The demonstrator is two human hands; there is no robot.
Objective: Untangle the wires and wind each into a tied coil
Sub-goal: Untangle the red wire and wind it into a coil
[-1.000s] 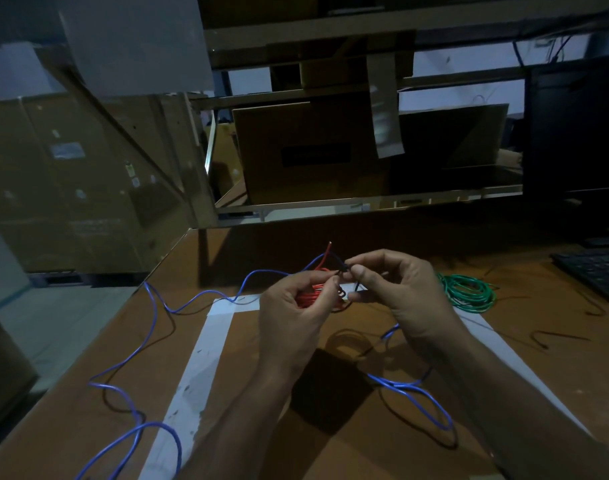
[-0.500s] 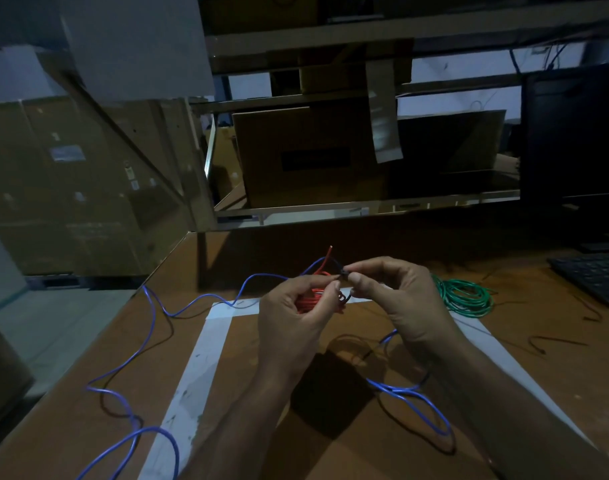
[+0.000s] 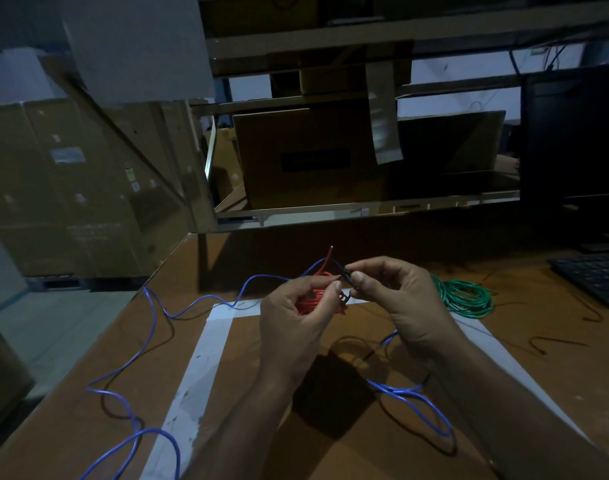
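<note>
Dim light covers the brown desk [image 3: 331, 455], where a blue wire [image 3: 150, 327] snakes from the near left edge toward the middle. Above the desk's centre, the left hand [image 3: 296, 313] grips a red coil [image 3: 313, 299], its loose end pointing up and away. The right hand's [image 3: 396, 296] fingers pinch a dark tie [image 3: 346, 273] at the coil. Toward the far right edge lies a green coil [image 3: 466, 297], flat.

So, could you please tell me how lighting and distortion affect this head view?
Head view: dim overall, the shelving nearly black; both hands throw a dark shadow on the table; the red coil and green coil stay readable; wide-angle lens bows the edges.
</note>
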